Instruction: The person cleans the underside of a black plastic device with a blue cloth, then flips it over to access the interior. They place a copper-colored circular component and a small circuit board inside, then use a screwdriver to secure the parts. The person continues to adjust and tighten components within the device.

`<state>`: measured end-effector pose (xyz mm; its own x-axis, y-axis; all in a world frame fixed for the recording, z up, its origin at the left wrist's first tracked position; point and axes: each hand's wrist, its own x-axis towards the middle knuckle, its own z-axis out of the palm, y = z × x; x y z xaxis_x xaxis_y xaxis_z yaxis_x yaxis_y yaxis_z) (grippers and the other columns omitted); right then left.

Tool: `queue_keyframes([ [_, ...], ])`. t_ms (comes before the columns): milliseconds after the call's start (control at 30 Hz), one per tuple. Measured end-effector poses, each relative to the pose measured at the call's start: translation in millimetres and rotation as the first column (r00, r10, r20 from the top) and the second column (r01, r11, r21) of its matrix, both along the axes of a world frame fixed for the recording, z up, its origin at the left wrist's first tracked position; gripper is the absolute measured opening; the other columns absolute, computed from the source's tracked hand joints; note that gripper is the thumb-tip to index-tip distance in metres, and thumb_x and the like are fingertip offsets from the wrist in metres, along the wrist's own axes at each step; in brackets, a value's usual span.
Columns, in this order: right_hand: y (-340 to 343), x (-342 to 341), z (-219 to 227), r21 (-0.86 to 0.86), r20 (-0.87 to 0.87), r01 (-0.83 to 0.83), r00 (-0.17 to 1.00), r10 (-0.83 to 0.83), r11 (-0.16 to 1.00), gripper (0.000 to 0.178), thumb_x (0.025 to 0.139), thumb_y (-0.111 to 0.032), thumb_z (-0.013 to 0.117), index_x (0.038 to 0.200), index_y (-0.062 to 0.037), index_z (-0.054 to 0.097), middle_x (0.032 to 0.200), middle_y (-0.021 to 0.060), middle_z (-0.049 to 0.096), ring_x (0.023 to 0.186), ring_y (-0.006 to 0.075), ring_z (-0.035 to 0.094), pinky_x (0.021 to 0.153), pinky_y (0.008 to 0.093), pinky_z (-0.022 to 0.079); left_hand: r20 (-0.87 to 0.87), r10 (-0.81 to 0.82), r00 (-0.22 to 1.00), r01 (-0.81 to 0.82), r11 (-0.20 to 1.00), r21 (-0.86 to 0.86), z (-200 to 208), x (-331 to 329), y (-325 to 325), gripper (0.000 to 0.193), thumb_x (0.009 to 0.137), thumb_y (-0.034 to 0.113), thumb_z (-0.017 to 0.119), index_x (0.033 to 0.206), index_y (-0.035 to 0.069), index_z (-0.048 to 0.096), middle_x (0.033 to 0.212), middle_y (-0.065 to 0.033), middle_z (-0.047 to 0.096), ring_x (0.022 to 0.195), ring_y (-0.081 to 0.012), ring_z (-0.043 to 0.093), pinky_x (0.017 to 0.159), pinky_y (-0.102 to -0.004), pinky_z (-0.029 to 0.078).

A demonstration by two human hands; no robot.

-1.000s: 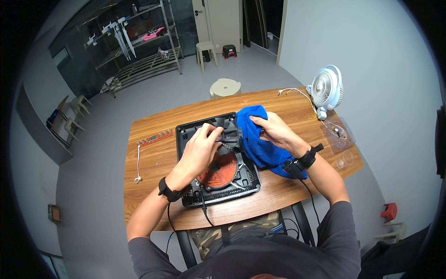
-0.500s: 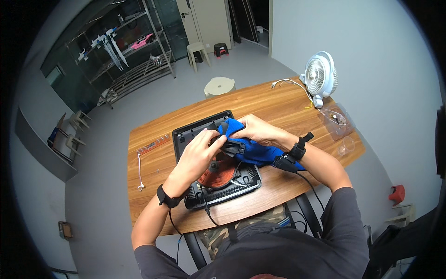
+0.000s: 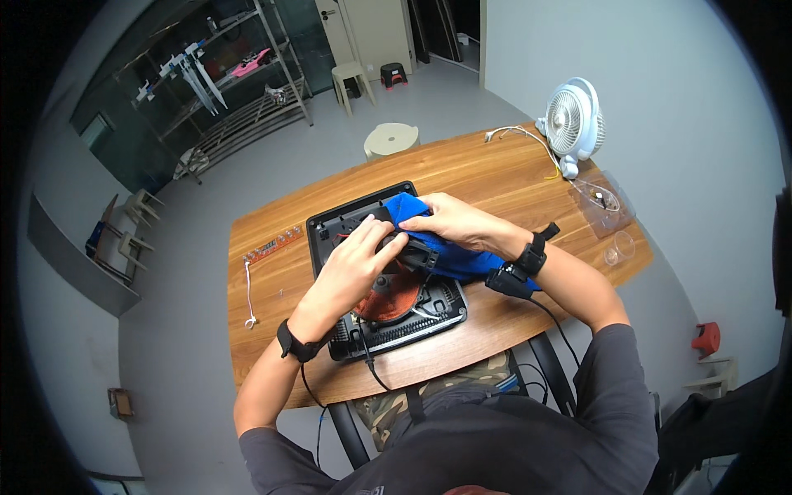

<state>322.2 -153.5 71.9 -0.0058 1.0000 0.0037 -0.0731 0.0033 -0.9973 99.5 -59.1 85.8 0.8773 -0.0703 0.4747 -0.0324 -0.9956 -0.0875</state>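
Above an opened black appliance housing (image 3: 450,320), my left hand (image 3: 345,268) grips a black plastic part (image 3: 419,254) with curled fingers. My right hand (image 3: 460,223) pinches a blue cloth (image 3: 462,262) and presses a bunched fold of it against the part's far side. The rest of the cloth hangs below my right hand and wrist. A round orange-red coil (image 3: 388,304) lies in the housing under my hands, with pale wires beside it. My fingers hide much of the part.
A narrow orange circuit board (image 3: 276,246) with a white cable lies left on the wooden table (image 3: 289,363). At the far right stand a white fan (image 3: 571,124), a clear plastic bag (image 3: 606,198) and a clear cup (image 3: 620,247). A pale stool (image 3: 391,140) is beyond the table.
The whole view has shifted slightly. My right fingers and the cloth's upper fold have moved a little over the black part, while my left hand keeps its grip.
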Motion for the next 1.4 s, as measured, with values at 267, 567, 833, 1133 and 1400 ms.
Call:
queue_keyframes([
  [267, 11.7, -8.0, -6.7, 0.009, 0.282, 0.136, 0.95, -0.133, 0.991, 0.015, 0.094, -0.013, 0.069, 0.103, -0.0004, 0.07, 0.091, 0.0018, 0.069, 0.082, 0.0073, 0.062, 0.073, 0.0267, 0.054, -0.005, 0.002, 1.0, -0.002, 0.997, 0.073, -5.1, 1.7, -1.6, 0.047, 0.082, -0.001, 0.062, 0.129, 0.004, 0.063, 0.125, -0.0166, 0.059, 0.122, -0.0353, 0.06, 0.112, -0.044, 0.048],
  [567, 0.0, -7.9, -3.4, 0.059, -0.018, 0.288, 0.958, -0.288, 0.956, 0.025, 0.101, -0.022, 0.067, 0.108, 0.0019, 0.071, 0.096, 0.006, 0.073, 0.084, 0.0111, 0.067, 0.077, 0.0289, 0.056, 0.008, 0.026, 1.0, -0.026, 0.999, -0.032, -3.2, -7.3, -11.7, 0.049, 0.081, -0.002, 0.069, 0.129, 0.004, 0.062, 0.123, -0.0157, 0.058, 0.118, -0.037, 0.061, 0.106, -0.0452, 0.052],
  [833, -12.0, -11.4, 3.0, -0.109, -0.392, -0.062, 0.92, 0.014, 0.992, 0.053, 0.111, -0.046, 0.039, 0.13, -0.0008, 0.06, 0.12, 0.0108, 0.069, 0.106, 0.0167, 0.068, 0.094, 0.0332, 0.058, 0.165, 0.015, 0.986, 0.041, 0.942, -0.332, -5.4, -10.3, -16.5, 0.054, 0.076, -0.007, 0.078, 0.127, 0.003, 0.062, 0.12, -0.0149, 0.058, 0.108, -0.0328, 0.064, 0.088, -0.041, 0.058],
  [1133, -12.7, -18.4, 11.2, -0.099, -0.457, -0.079, 0.889, 0.025, 0.992, 0.059, 0.113, -0.047, 0.03, 0.143, -0.0008, 0.051, 0.138, 0.0121, 0.06, 0.127, 0.02, 0.059, 0.114, 0.0389, 0.048, 0.241, 0.11, 0.964, -0.034, 0.954, -0.298, 3.9, 0.3, -20.4, 0.049, 0.081, -0.004, 0.077, 0.127, 0.002, 0.063, 0.119, -0.0161, 0.057, 0.106, -0.0336, 0.064, 0.087, -0.0426, 0.056],
  [1400, -18.8, 4.0, 3.5, 0.051, -0.724, -0.243, 0.659, 0.203, 0.969, 0.06, 0.114, -0.042, 0.032, 0.148, 0.0057, 0.042, 0.142, 0.0206, 0.056, 0.127, 0.0288, 0.062, 0.111, 0.046, 0.052, 0.244, 0.248, 0.937, -0.12, 0.889, -0.442, -4.2, -14.8, 1.9, 0.048, 0.083, -0.004, 0.076, 0.129, 0.001, 0.062, 0.124, -0.0189, 0.058, 0.108, -0.0357, 0.064, 0.091, -0.041, 0.054],
])
